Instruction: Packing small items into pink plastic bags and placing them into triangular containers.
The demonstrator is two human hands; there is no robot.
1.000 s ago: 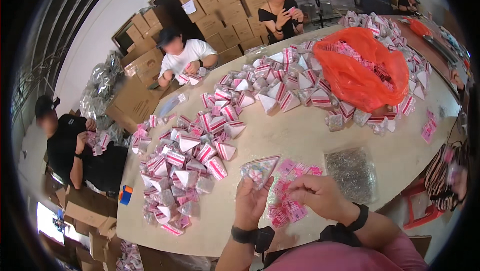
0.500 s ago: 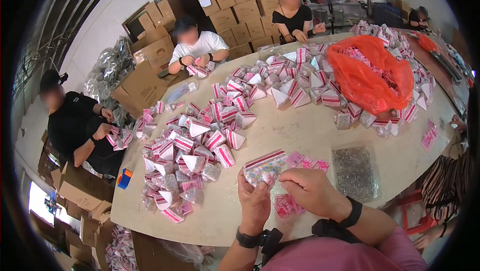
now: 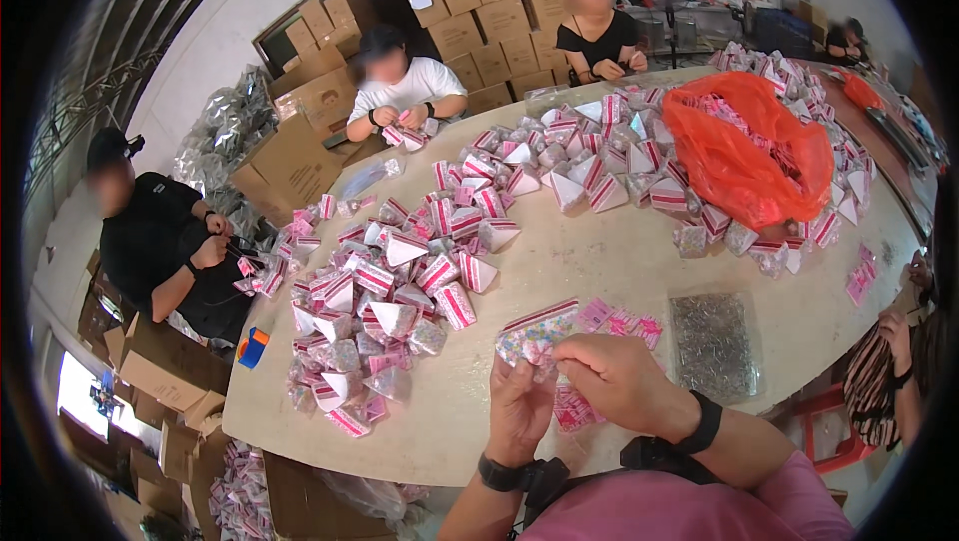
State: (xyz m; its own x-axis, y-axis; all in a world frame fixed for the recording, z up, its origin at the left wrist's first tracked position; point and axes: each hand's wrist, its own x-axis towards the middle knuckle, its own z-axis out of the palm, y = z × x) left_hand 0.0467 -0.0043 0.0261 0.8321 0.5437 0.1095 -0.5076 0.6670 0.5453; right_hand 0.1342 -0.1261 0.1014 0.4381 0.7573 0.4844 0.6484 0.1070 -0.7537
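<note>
Over the table's near edge I hold a small clear bag [image 3: 535,329] of pastel beads with a pink-and-white striped top band. My left hand [image 3: 521,399] grips its lower part, thumb in front and fingers behind. My right hand [image 3: 624,381] is closed, its fingertips pinched against the bag's right lower side; what sits between them is hidden. Printed pink cards [image 3: 621,321] lie behind my right hand, and more pink cards [image 3: 573,407] lie between my wrists. To the right is a clear flat tray [image 3: 756,346] full of tiny metal pieces.
A heap of filled bags [image 3: 400,291] covers the table's left, and another runs along the far side. A red plastic bag [image 3: 689,166] rests there, holding pink packets. An orange-and-blue tape dispenser [image 3: 253,348] sits at the left edge. Several co-workers surround the table; cartons [image 3: 489,26] are stacked behind.
The view has shifted slightly. My hands keep nearly the same hold, the fingers drawn a little closer at the bag's lower part. A co-worker's hand has risen at the right edge.
</note>
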